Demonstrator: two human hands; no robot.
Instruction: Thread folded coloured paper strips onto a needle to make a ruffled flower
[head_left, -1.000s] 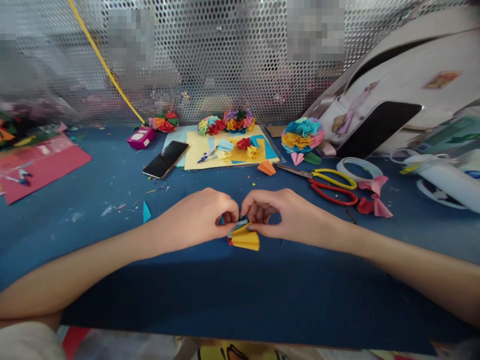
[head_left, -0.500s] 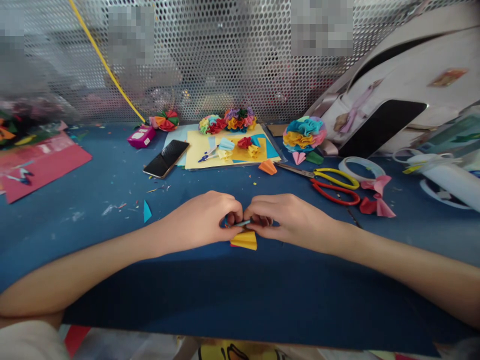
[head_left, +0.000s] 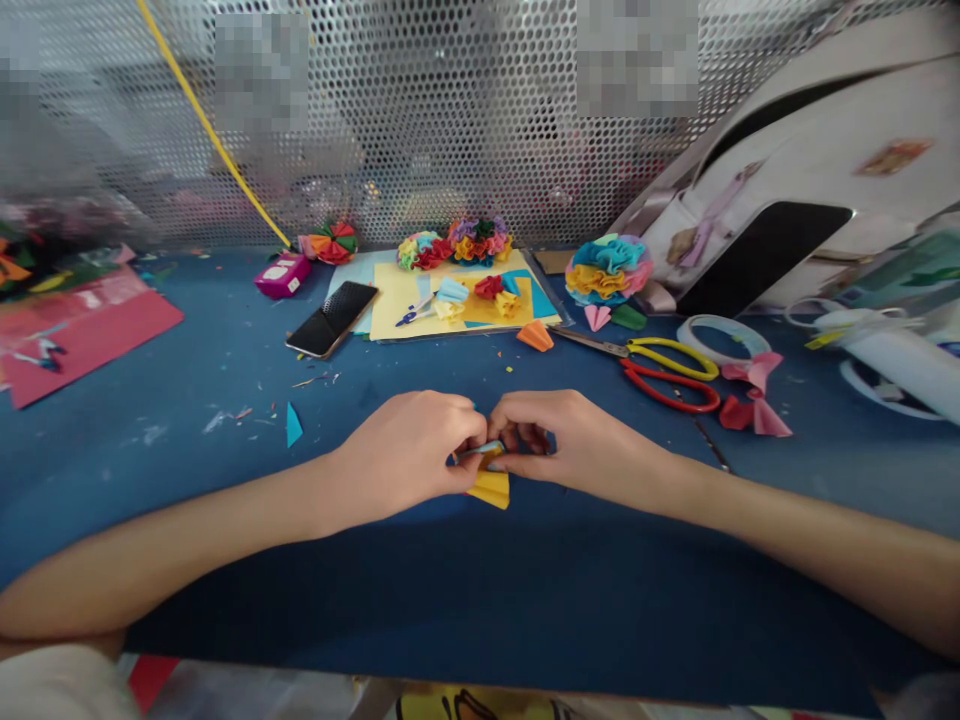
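Together, the left hand (head_left: 420, 440) and right hand (head_left: 559, 435) pinch the yellow paper (head_left: 491, 489) between them, probably so it cannot unfold; from it, scissors (head_left: 627, 352) lie at two o'clock on the worktop (head_left: 450, 590).

I have the left hand (head_left: 409, 445) and right hand (head_left: 574, 435) side by side over the middle of the table (head_left: 450, 590), a folded paper piece (head_left: 493, 488) between their fingertips. Beyond them, before the mesh panel (head_left: 420, 130), I see paper sheets (head_left: 386, 322) with paper bows (head_left: 451, 291) on top. A smartphone (head_left: 334, 318) lies left of these, a box (head_left: 283, 275) behind it. Right of the sheets sits a paper pompom (head_left: 609, 270); scissors (head_left: 625, 351) lie before it, a tape roll (head_left: 686, 332) behind their handles. Far right, a flat device (head_left: 765, 260) leans on a backpack (head_left: 810, 160).
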